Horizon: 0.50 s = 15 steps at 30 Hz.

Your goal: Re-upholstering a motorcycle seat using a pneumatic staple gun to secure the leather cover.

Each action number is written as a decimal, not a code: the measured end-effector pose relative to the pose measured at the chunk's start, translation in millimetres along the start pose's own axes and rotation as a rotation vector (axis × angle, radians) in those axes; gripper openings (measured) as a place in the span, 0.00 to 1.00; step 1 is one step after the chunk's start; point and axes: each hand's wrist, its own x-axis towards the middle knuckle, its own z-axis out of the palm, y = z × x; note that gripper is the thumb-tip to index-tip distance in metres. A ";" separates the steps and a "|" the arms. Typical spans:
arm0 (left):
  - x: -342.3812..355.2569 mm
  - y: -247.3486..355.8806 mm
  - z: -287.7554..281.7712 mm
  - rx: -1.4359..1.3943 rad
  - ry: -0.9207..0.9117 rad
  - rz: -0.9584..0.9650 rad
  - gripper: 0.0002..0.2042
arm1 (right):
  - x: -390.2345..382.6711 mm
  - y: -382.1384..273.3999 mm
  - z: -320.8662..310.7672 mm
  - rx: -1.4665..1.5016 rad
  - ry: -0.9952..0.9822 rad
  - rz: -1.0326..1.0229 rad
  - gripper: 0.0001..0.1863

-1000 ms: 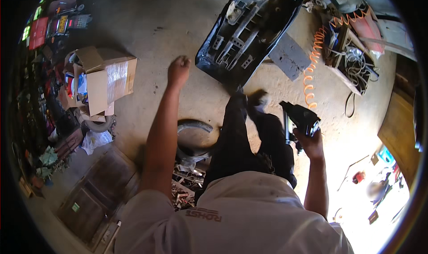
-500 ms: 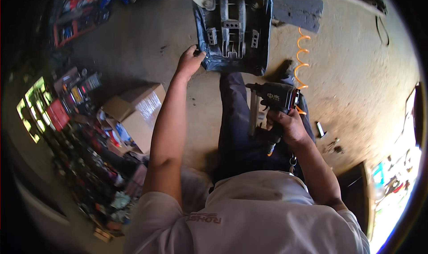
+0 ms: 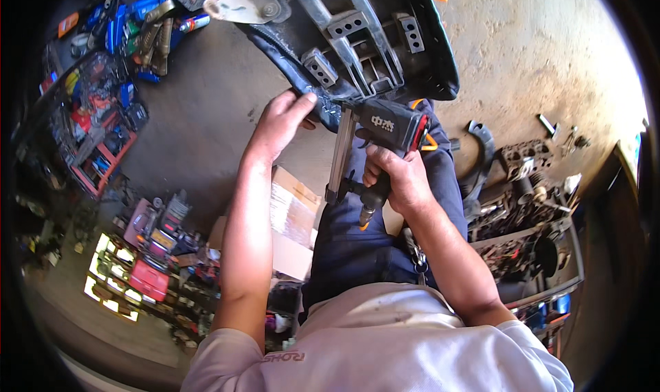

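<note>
A black motorcycle seat (image 3: pixel 366 38) lies underside up at the top of the view, showing its plastic base with ribs, rubber pads and a metal bracket (image 3: pixel 247 7). Its black cover (image 3: pixel 292 65) is folded over the rim. My left hand (image 3: pixel 278 122) pinches the cover at the near left edge, thumb on top; the other fingers are partly hidden. Wrapped round the handle of a black air staple gun (image 3: pixel 390 122) is my right hand (image 3: pixel 402 179). The gun's nose is close to the seat's near corner; whether it touches cannot be made out.
My legs (image 3: pixel 354 237) are below the seat. An orange air hose (image 3: pixel 430 143) shows behind the gun. To the left are a cardboard box (image 3: pixel 292 213), a red tool tray (image 3: pixel 110 161) and bottles. At right stands a bin (image 3: pixel 550 282) of metal parts.
The staple gun has moved up and left, from apart from the seat to close by its near corner. The seat appears larger and turned. My left hand still grips the cover's edge.
</note>
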 end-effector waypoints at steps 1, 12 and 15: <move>2.3 4.0 -8.8 -0.021 -0.033 -0.010 0.20 | 6.0 0.8 3.2 -0.041 -0.031 -0.032 0.07; 42.2 31.4 -20.4 0.158 0.084 0.053 0.30 | 33.1 21.1 20.3 -0.155 -0.007 -0.168 0.07; 42.8 27.1 -17.9 0.192 0.124 0.082 0.30 | 27.6 21.9 26.0 -0.186 0.016 -0.174 0.07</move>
